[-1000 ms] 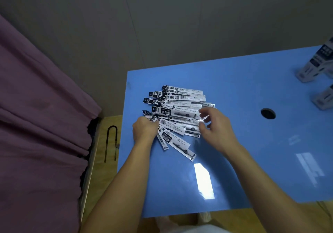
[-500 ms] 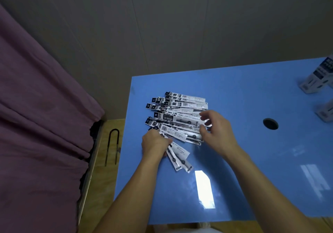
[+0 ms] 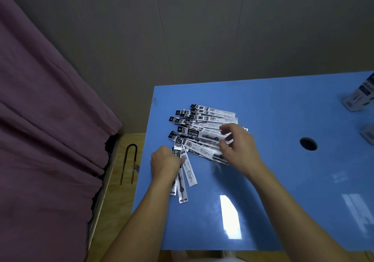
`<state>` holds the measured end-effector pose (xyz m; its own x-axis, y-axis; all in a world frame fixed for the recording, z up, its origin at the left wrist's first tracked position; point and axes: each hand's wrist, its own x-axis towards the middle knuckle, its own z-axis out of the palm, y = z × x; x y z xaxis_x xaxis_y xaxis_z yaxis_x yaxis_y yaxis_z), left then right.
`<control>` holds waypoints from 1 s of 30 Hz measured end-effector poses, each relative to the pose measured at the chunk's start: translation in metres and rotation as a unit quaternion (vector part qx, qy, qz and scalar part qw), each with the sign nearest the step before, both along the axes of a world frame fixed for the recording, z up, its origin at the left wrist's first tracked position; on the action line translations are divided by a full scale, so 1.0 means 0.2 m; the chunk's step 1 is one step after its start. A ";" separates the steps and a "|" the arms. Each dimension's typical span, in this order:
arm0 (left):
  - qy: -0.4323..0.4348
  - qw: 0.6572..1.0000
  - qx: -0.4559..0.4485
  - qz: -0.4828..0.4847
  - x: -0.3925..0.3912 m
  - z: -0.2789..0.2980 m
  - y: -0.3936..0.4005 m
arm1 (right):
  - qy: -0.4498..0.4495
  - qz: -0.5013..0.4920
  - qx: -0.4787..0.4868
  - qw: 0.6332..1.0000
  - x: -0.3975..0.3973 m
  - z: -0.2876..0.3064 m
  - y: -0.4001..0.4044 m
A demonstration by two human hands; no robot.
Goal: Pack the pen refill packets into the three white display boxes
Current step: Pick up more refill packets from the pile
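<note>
A fanned pile of black-and-white pen refill packets [image 3: 202, 124] lies on the blue table [image 3: 283, 191] near its left edge. My left hand [image 3: 165, 162] grips a few packets [image 3: 188, 172] at the pile's near left; they point toward me, turned away from the rest. My right hand [image 3: 240, 150] sits over the right ends of the pile, thumb and curled fingers pinching packet ends there. Two white display boxes show partly at the right edge, one [image 3: 359, 97] farther back and one [image 3: 368, 134] nearer. A third box is out of view.
A round cable hole [image 3: 308, 144] is in the table to the right of the pile. A purple curtain [image 3: 50, 140] hangs along the left. A dark U-shaped metal piece [image 3: 129, 160] lies on the wooden floor by the table's left edge.
My left hand has swung a few packets out of the fan until they point toward me. My right hand stays at the pile's right ends. The camera has tilted up slightly.
</note>
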<state>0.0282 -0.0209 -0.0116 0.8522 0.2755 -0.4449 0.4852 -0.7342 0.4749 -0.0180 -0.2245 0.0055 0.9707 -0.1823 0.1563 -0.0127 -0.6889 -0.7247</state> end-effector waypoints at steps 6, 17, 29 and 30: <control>-0.012 0.998 0.059 0.001 -0.05 0.02 -0.02 | -0.004 0.008 0.004 1.000 -0.02 0.00 0.03; 0.042 0.997 -0.048 0.047 -0.04 0.02 0.03 | 0.036 0.048 -0.023 0.998 -0.01 0.01 0.10; -0.013 0.902 -0.399 0.166 -0.05 0.11 0.13 | 0.088 0.087 -0.035 0.992 0.03 0.01 0.13; -0.014 0.886 -0.428 0.180 -0.05 0.12 0.12 | 0.090 0.089 -0.031 0.991 0.03 0.01 0.14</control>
